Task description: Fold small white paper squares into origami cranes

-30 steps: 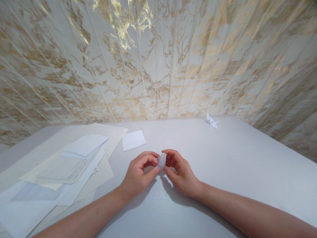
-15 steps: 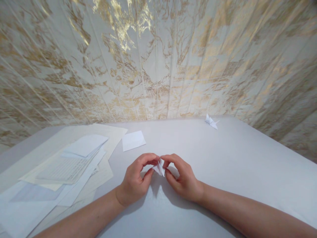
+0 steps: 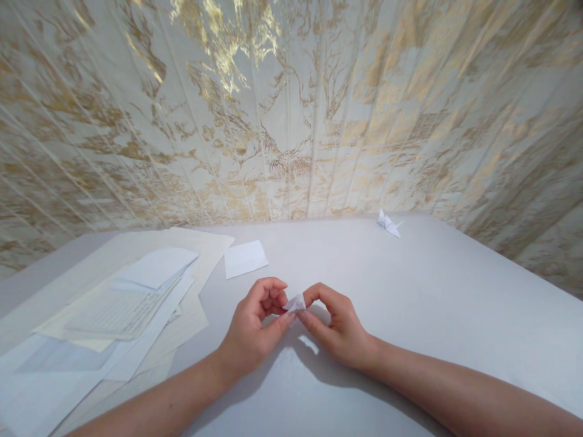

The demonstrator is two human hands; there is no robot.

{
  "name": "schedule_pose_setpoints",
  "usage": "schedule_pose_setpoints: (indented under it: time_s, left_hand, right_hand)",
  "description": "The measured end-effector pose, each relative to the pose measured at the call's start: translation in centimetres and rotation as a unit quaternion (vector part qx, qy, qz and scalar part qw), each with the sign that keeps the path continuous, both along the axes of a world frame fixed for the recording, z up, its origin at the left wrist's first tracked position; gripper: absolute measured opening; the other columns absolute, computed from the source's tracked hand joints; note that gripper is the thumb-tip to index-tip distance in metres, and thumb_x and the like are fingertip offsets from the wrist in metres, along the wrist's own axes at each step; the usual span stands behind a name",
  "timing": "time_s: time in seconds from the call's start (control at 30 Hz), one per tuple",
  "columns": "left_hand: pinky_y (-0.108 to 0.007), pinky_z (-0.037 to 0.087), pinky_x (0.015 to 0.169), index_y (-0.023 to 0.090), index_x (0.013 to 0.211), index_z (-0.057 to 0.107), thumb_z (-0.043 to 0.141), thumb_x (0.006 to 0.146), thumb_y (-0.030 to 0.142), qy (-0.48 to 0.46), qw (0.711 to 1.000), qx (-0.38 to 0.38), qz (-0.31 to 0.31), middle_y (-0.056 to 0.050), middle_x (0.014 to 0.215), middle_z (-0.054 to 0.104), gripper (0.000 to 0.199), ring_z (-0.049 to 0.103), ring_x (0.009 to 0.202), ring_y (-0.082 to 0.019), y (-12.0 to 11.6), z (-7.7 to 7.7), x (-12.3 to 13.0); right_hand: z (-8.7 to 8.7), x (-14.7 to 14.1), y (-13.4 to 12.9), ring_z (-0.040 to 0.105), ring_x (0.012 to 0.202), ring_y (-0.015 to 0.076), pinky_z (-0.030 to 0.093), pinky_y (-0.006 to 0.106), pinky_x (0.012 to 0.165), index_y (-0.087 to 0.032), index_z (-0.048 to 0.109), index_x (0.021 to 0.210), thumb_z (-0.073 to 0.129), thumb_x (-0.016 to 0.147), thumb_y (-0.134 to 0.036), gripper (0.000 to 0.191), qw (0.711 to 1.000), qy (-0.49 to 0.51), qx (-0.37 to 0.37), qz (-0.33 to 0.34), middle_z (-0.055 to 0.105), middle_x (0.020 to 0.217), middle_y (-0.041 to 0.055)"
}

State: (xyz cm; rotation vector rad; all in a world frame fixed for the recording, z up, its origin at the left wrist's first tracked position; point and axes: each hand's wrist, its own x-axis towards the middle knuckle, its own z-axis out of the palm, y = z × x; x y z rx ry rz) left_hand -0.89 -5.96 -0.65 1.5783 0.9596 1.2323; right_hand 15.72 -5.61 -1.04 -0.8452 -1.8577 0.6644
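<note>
Between my two hands is a small piece of folded white paper [image 3: 296, 303], held just above the table in the middle of the head view. My left hand [image 3: 255, 321] pinches its left side, with the thumb along the lower edge and the index finger raised above. On the other side, my right hand [image 3: 334, 321] grips the paper between thumb and curled index finger. The fingers cover part of the folds. A folded paper crane [image 3: 388, 224] lies farther back to the right.
Several overlapping sheets of paper [image 3: 150, 267] and envelopes spread over the table's left side. A white square of paper [image 3: 246, 259] lies beyond my left hand. The white table [image 3: 432, 291] ends at a gold-patterned wall [image 3: 291, 121].
The folded paper has turned in my fingers and now shows a broader face. My left thumb has moved right along its lower edge, and the left index finger has lifted off the top.
</note>
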Motion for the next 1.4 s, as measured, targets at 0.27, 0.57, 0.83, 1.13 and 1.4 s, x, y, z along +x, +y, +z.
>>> schedule_pose_setpoints:
  time_s: [0.27, 0.57, 0.83, 1.13, 1.4]
  left_hand:
    - [-0.021, 0.033, 0.052, 0.013, 0.067, 0.056, 0.065, 0.065, 0.026, 0.013, 0.980, -0.193, -0.035, 0.004, 0.058, 0.047, 0.016, 0.041, 0.055, -0.008, 0.2, 1.5, 0.3]
    - [-0.020, 0.030, 0.047, 0.014, 0.054, 0.051, 0.068, 0.055, 0.024, 0.014, 0.965, -0.260, -0.019, 0.006, 0.048, 0.046, 0.020, 0.039, 0.046, -0.007, 0.5, 1.4, 0.4]
    - [-0.020, 0.025, 0.044, 0.013, 0.054, 0.052, 0.069, 0.056, 0.027, 0.112, 0.963, -0.243, -0.041, 0.006, 0.046, 0.044, 0.022, 0.035, 0.044, -0.006, 0.1, 0.9, 0.5]
    - [-0.020, 0.034, 0.044, 0.015, 0.056, 0.049, 0.064, 0.054, 0.020, 0.101, 0.952, -0.283, -0.058, 0.007, 0.045, 0.047, 0.016, 0.044, 0.041, -0.007, 0.0, 1.1, 1.1]
    - [-0.022, 0.038, 0.053, 0.019, 0.067, 0.049, 0.055, 0.065, 0.013, 0.246, 0.964, -0.097, -0.040, 0.006, 0.057, 0.052, 0.009, 0.050, 0.054, -0.011, 0.3, 0.3, 0.4]
  right_hand:
    - [0.2, -0.7, 0.2, 0.041, 0.053, 0.0082, 0.033, 0.022, 0.051, -0.016, 0.051, 0.067, 0.068, 0.066, -0.041, 0.031, 0.939, 0.120, -0.319, 0.057, 0.047, 0.059, -0.0036]
    - [0.4, -0.6, 0.2, 0.041, 0.054, 0.0077, 0.030, 0.023, 0.052, -0.014, 0.051, 0.069, 0.068, 0.064, -0.052, 0.041, 0.917, 0.119, -0.367, 0.097, 0.049, 0.060, -0.0036]
    - [-0.5, -0.9, 0.1, 0.034, 0.049, 0.0059, 0.026, 0.020, 0.046, -0.016, 0.049, 0.069, 0.070, 0.063, -0.047, 0.038, 0.945, 0.092, -0.310, 0.058, 0.042, 0.055, -0.0070]
    - [0.0, -0.6, 0.2, 0.036, 0.049, 0.0079, 0.029, 0.021, 0.047, -0.016, 0.049, 0.058, 0.053, 0.073, -0.023, 0.017, 0.962, 0.024, -0.270, 0.010, 0.042, 0.050, -0.0053]
    - [-0.5, 0.0, 1.8, 0.047, 0.054, 0.0097, 0.034, 0.021, 0.053, -0.015, 0.060, 0.062, 0.056, 0.077, -0.018, 0.017, 0.984, -0.132, -0.118, -0.035, 0.055, 0.056, -0.0023]
